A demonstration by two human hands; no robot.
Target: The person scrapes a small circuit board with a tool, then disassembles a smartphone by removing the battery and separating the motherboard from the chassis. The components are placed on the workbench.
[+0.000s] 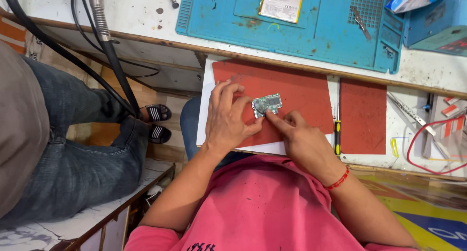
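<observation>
A small green circuit board [267, 104] lies on a red mat [296, 92] on a pull-out shelf in front of me. My left hand [227, 118] rests on the mat beside the board, its fingertips touching the board's left edge and pinning it. My right hand [300, 139], with a red thread band at the wrist, points its index finger at the board's lower edge and touches it there. Neither hand lifts the board.
A second red mat [362, 115] lies to the right, a yellow-handled screwdriver [336, 134] between the mats. Above are a blue work mat [311, 32] with a flat battery [280, 4] and tweezers [361, 22]. Red wire [418, 139] at right. Another person sits at left.
</observation>
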